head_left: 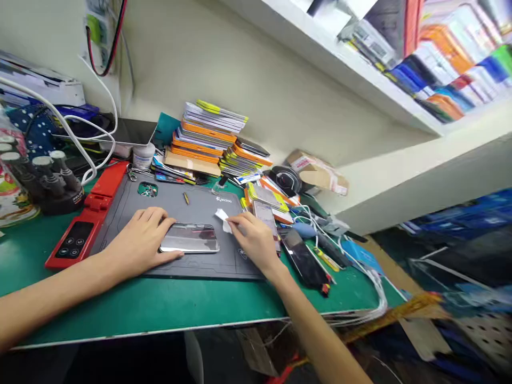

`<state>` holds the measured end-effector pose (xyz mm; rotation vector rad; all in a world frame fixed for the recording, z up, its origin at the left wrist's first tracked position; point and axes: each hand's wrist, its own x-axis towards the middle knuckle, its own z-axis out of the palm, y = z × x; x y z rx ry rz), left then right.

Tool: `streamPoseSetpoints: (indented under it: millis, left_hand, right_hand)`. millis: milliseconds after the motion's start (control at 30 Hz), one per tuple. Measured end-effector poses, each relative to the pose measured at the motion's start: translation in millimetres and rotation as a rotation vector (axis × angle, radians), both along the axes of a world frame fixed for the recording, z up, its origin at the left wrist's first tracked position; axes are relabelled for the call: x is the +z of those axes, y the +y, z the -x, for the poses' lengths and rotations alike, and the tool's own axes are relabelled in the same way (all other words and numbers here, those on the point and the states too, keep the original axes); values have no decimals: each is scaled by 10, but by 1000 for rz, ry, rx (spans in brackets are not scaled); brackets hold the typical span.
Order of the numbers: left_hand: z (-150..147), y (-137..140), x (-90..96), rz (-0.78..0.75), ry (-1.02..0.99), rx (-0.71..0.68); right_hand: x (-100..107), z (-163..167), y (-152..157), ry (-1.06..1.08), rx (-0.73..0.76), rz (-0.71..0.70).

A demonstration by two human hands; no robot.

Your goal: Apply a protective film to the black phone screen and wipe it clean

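A smartphone point(191, 238) with a dark glossy screen lies flat on a grey work mat point(176, 201). My left hand point(140, 237) grips its left end, thumb along the near edge and fingers at the far edge. To the right of the phone, my right hand point(253, 239) pinches a small white wipe point(223, 217) between thumb and fingertips, just above the mat. A small brass-coloured bit point(186, 198) and a coin-sized tray of tiny parts point(148, 189) show near the mat's far side.
A red device with buttons point(76, 240) borders the mat on the left, near black screwdrivers point(60, 181). Stacked boxed screens point(212, 133) stand against the wall. Phones point(302, 256), a blue blower bulb point(304, 230) and white cables point(374, 288) crowd the right. A shelf point(360, 69) overhangs.
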<state>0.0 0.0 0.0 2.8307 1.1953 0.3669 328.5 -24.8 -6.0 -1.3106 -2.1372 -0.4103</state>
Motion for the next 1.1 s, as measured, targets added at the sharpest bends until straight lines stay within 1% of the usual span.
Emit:
streamPoseSetpoints:
  millis: [133,200,267,400,533,667,833,1000,1100]
  left_hand:
    - [-10,-6,-45,-50,-35,-19]
    - [-12,-6,-59,-80,-45,-28]
    - [-13,-6,-62,-92,-41,-31]
    - [-18,-15,-49,-99,-24,-39]
    - [-22,-23,-53,-112,-11,-38]
    - [-28,-16,-73,-135,-14,-46]
    - [-35,-14,-77,-130,-11,-49]
    - [-34,-2,-83,-122,-16,-48]
    - [-38,4,-90,-115,-10,-40]
  right_hand:
    - [-97,142,-440,-28,30,42]
    - [-146,173,-562,-48,39,44]
    - [-189,185,-621,-49,45,30]
    - [-211,203,-637,-52,61,22]
    - [-149,236,-613,-148,93,63]
    - [-79,268,-664,-223,127,65]
    - [-34,305,-794,-216,121,99]
    - [-55,291,-697,-133,118,136]
    - [-69,288,-674,-120,131,132]
